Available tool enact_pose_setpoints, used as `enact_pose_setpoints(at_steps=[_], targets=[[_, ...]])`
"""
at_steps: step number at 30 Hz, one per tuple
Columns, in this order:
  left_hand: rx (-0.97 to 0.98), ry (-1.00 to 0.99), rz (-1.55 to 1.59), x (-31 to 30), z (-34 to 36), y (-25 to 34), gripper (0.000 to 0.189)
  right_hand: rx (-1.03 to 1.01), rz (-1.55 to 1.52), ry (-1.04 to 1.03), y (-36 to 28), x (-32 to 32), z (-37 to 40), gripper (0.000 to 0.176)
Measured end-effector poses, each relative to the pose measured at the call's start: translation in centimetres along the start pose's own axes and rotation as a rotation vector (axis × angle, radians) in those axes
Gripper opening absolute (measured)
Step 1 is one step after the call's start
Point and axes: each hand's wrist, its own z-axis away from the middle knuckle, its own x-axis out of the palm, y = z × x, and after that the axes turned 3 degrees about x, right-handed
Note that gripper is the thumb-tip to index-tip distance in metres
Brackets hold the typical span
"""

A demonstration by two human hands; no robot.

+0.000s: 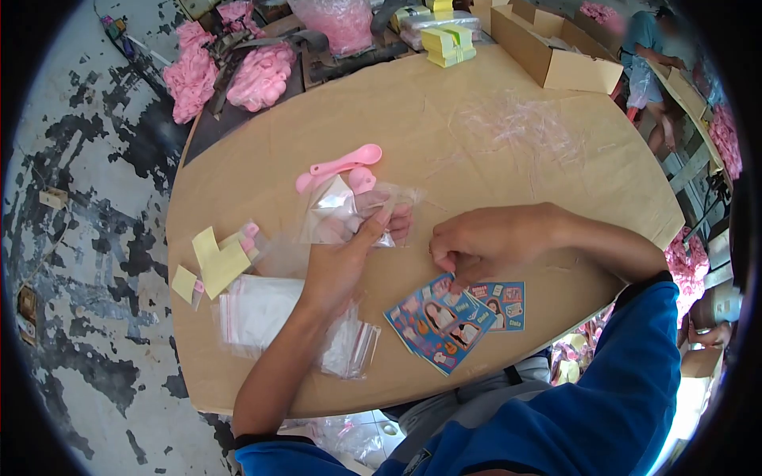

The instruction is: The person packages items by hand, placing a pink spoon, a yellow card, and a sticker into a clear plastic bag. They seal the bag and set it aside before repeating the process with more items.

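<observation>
My left hand (373,225) grips a clear plastic bag (332,198), its fingers showing through the film. Just beyond the bag lie pink plastic spoons (347,161), partly covered by it. My right hand (480,242) is curled, fingertips bent down at the top edge of a loose pile of blue printed cards (444,325); whatever its fingers pinch, if anything, is hidden. Under my left forearm is a stack of clear zip bags (262,311). Left of that stack are pale yellow paper slips (218,262) with small pink pieces beside them.
An open cardboard box (556,59) stands at the table's back right, near a stack of yellow slips (448,46). Clear plastic strands (520,131) lie on the brown table. Bagged pink items (260,77) sit behind. Another person (651,63) sits at the far right.
</observation>
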Motion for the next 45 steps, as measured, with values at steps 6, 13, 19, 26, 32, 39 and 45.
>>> enact_pose_setpoints(at_steps=[6, 13, 19, 26, 32, 39, 45], targets=[[0.034, 0.024, -0.058, -0.2, 0.0, 0.0, 0.033, -0.011, -0.266, 0.021, 1.0, -0.7, -0.1, 0.020], [0.161, 0.189, 0.016, -1.2, -0.7, -0.2, 0.036, 0.102, -0.533, 0.342, 5.2, -3.5, -0.2, 0.020], [0.139, 0.239, 0.049, -1.1, -0.6, 0.4, 0.036, 0.121, -0.395, 0.164, 3.6, -4.6, 1.2, 0.023], [0.143, 0.249, 0.061, -1.2, -0.8, 0.2, 0.037, 0.070, -0.377, 0.615, 5.6, -4.0, -0.2, 0.022], [0.144, 0.240, 0.022, -1.4, -0.9, -0.3, 0.036, -0.047, -0.835, 0.572, 3.2, -1.4, -1.9, 0.025], [0.140, 0.193, 0.030, -1.2, -0.6, 0.2, 0.037, 0.020, -0.793, 0.673, 2.2, -0.4, -2.2, 0.027], [0.168, 0.155, 0.044, -1.4, -0.7, -0.1, 0.040, 0.070, -0.766, 0.632, 1.7, -0.5, -2.0, 0.026]])
